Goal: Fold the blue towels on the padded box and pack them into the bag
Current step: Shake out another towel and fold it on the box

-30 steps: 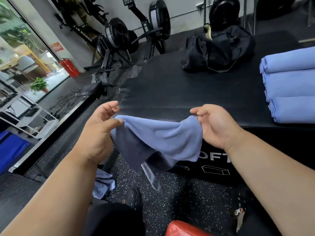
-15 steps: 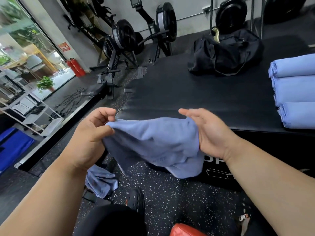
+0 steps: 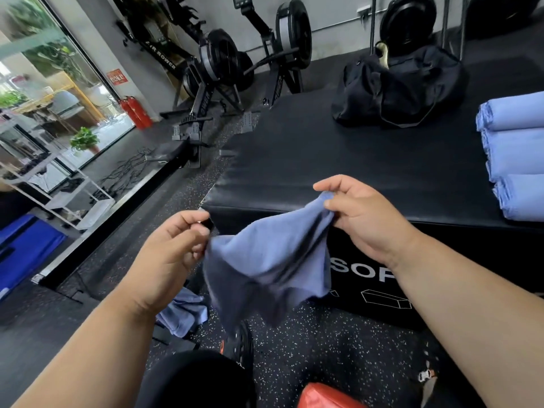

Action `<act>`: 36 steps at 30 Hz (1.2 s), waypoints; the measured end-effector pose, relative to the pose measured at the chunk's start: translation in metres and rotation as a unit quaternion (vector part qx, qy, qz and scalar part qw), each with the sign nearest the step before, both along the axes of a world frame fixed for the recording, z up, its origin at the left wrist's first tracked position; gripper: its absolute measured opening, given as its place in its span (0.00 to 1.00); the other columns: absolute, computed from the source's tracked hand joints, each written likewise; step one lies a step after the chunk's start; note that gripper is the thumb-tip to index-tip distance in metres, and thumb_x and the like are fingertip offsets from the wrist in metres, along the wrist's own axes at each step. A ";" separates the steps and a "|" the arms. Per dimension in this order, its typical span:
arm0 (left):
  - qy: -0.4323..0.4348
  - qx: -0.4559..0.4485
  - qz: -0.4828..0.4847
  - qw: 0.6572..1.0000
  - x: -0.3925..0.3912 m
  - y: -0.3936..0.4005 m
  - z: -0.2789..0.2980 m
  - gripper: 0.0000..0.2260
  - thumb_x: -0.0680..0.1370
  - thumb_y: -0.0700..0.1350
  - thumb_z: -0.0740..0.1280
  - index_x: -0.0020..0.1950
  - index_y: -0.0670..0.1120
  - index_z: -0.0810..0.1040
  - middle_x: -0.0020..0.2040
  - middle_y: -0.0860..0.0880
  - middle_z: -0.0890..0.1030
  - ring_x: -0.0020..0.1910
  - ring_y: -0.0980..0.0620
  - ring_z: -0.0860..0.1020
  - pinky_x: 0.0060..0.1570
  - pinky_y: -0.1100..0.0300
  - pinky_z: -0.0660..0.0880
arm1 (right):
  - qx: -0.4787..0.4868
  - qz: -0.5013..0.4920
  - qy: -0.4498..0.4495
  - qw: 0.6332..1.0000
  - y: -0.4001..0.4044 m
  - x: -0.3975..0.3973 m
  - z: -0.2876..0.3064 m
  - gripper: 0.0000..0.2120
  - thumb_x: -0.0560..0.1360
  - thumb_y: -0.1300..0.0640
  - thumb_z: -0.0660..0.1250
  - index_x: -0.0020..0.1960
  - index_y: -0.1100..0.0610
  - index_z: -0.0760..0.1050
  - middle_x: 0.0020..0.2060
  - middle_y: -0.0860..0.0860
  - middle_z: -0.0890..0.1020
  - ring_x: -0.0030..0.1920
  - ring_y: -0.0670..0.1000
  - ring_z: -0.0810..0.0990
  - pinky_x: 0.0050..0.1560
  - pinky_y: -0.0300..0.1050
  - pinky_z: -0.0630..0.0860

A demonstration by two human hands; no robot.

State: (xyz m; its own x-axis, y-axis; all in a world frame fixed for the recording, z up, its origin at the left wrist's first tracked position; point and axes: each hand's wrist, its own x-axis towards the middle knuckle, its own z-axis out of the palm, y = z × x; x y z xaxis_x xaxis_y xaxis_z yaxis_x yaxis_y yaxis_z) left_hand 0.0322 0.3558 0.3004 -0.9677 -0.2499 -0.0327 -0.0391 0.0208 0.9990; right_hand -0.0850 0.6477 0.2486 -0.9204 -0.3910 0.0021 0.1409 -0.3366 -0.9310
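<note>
Right, I have a blue towel (image 3: 270,260) stretched between both hands, in front of the near edge of the padded box (image 3: 368,160) and above the speckled floor (image 3: 309,348). My left hand (image 3: 173,254) pinches one top corner with curled fingers, and my right hand (image 3: 365,216) pinches the opposite corner between thumb and forefinger, held a little higher. The cloth sags between them and hangs loose below, not touching the box top. On the right side of the box I see three folded towels (image 3: 518,154) lying side by side, touching each other. The black bag (image 3: 397,89) sits at the far side of the box, well apart from my hands, its top slumped. Another blue towel (image 3: 182,313) lies crumpled on the floor below my left wrist. Rowing machines (image 3: 223,69) stand beyond the box, near the wall
</note>
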 end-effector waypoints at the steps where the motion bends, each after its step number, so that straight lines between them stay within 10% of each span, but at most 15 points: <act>1: -0.016 -0.016 0.009 1.000 0.000 0.000 -0.007 0.11 0.74 0.37 0.74 0.53 0.49 0.83 0.38 0.52 0.75 0.35 0.55 0.69 0.37 0.66 0.71 | -0.023 0.013 -0.004 1.000 -0.002 0.001 0.002 0.18 0.80 0.72 0.59 0.55 0.55 0.81 0.42 0.54 0.84 0.47 0.55 0.80 0.53 0.49 0.75; 5: -0.076 -0.101 0.043 0.991 -0.002 -0.003 -0.034 0.09 0.75 0.48 0.75 0.54 0.51 0.82 0.38 0.51 0.74 0.36 0.52 0.69 0.40 0.55 0.68 | -0.019 0.027 0.010 0.999 -0.011 0.002 0.004 0.14 0.74 0.63 0.64 0.47 0.48 0.84 0.36 0.55 0.78 0.39 0.53 0.72 0.42 0.48 0.67; 8: -0.104 -0.089 0.051 0.989 -0.004 0.000 -0.051 0.11 0.76 0.42 0.77 0.55 0.47 0.80 0.40 0.49 0.75 0.40 0.50 0.71 0.41 0.56 0.68 | -0.103 0.054 -0.005 0.993 -0.011 0.001 0.008 0.17 0.80 0.69 0.61 0.58 0.53 0.83 0.40 0.53 0.81 0.42 0.50 0.79 0.46 0.44 0.75; 14: -0.248 0.104 0.037 0.962 -0.015 0.017 -0.081 0.07 0.76 0.45 0.75 0.48 0.47 0.78 0.40 0.47 0.73 0.34 0.52 0.72 0.31 0.63 0.74 | -0.175 0.041 -0.007 0.984 -0.017 -0.003 0.015 0.19 0.81 0.71 0.58 0.59 0.57 0.83 0.49 0.53 0.81 0.54 0.53 0.79 0.67 0.51 0.72; 19: -0.367 0.295 0.038 0.881 -0.021 0.033 -0.118 0.21 0.84 0.56 0.65 0.63 0.39 0.72 0.53 0.34 0.82 0.39 0.42 0.85 0.27 0.56 0.83 | -0.168 0.049 -0.014 0.984 -0.017 0.001 0.019 0.19 0.83 0.71 0.55 0.58 0.58 0.82 0.47 0.52 0.84 0.49 0.49 0.82 0.57 0.43 0.79; 24: -0.378 0.319 -0.029 0.869 -0.036 0.052 -0.138 0.24 0.85 0.62 0.59 0.71 0.44 0.69 0.47 0.35 0.85 0.35 0.44 0.84 0.32 0.58 0.82 | -0.142 0.037 -0.016 0.989 -0.016 -0.001 0.018 0.19 0.83 0.71 0.55 0.58 0.58 0.82 0.45 0.51 0.85 0.47 0.50 0.82 0.55 0.44 0.79; 32: -0.318 0.344 -0.020 0.883 -0.049 0.070 -0.135 0.17 0.86 0.55 0.60 0.62 0.43 0.77 0.52 0.44 0.83 0.46 0.45 0.84 0.43 0.52 0.83 | -0.153 0.031 -0.016 0.988 -0.008 -0.007 0.015 0.19 0.83 0.71 0.55 0.58 0.58 0.82 0.44 0.52 0.84 0.47 0.50 0.83 0.54 0.44 0.81; 36: -0.264 0.327 0.014 0.907 -0.051 0.059 -0.125 0.14 0.83 0.42 0.64 0.40 0.45 0.83 0.37 0.50 0.80 0.38 0.52 0.81 0.47 0.55 0.81 | -0.146 0.020 -0.022 0.989 -0.004 -0.011 0.010 0.19 0.82 0.71 0.55 0.55 0.59 0.83 0.45 0.53 0.83 0.47 0.52 0.82 0.54 0.45 0.80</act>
State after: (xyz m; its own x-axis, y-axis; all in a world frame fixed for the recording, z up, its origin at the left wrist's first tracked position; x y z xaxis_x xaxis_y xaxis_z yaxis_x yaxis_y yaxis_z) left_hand -0.0186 0.4150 0.1759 -0.7676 -0.0349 -0.6400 -0.5070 -0.5777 0.6396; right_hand -0.0963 0.6440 0.2588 -0.9059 -0.4155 0.0815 0.1969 -0.5837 -0.7877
